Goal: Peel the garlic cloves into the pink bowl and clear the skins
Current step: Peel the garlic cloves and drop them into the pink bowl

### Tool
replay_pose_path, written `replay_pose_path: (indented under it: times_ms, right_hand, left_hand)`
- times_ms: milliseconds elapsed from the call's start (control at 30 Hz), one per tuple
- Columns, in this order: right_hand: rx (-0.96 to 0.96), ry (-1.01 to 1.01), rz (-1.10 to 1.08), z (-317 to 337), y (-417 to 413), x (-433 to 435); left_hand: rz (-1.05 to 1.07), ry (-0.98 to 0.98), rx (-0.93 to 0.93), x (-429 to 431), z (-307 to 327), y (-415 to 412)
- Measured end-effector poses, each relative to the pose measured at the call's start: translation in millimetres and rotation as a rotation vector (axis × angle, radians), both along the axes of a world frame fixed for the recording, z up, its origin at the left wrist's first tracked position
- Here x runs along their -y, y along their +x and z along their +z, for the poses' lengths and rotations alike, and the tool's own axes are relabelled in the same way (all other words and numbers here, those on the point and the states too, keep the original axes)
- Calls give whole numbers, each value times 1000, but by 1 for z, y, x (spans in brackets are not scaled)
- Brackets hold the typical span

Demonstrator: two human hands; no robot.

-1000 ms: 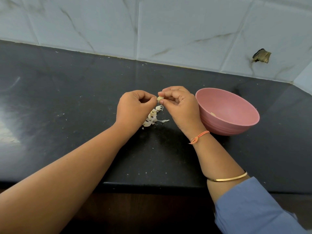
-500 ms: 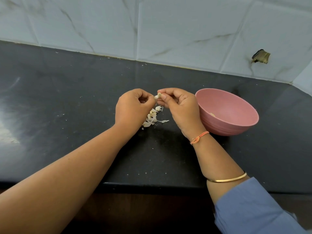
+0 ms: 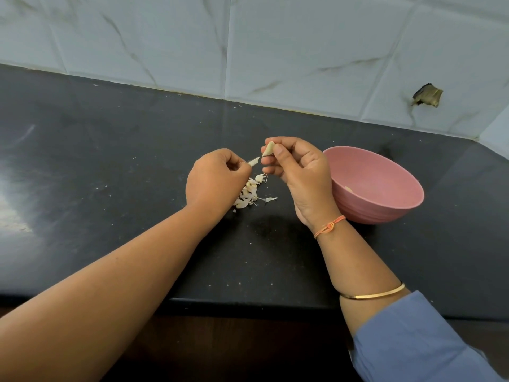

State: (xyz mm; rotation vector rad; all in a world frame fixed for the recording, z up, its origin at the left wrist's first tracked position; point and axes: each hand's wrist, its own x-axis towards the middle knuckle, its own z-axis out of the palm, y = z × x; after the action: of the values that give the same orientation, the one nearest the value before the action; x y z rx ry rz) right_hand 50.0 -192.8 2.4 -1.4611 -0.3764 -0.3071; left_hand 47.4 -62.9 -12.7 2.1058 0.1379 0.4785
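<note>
Pinching the garlic clove [image 3: 268, 149] in our right hand [image 3: 298, 175] and a skin strip [image 3: 254, 161] in our left hand [image 3: 213, 180], the pink bowl [image 3: 396, 172] sits just rightward.

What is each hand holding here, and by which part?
Right hand pinches a garlic clove by its sides, between thumb and fingers; left hand pinches a skin strip by one end.

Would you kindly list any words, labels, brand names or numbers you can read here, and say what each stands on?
There is no readable text anywhere. The pink bowl, black counter, wall tiles, gold bangle and blue sleeve are all plain. The garlic clove and strip of skin bear no label.
</note>
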Motion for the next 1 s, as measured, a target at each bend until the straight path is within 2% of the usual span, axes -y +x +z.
replay_pose_path:
  times_ms: [367, 567, 1000]
  right_hand:
    - [-91, -87, -40, -2, 1, 0]
    - [-109, -143, -67, -5, 4, 2]
    - [-84, -235, -119, -8, 8, 3]
  left_hand:
    - [-11, 8, 73, -1, 0, 2]
    - [-94, -32, 127, -1, -2, 1]
    - [-183, -125, 161, 3, 0, -4]
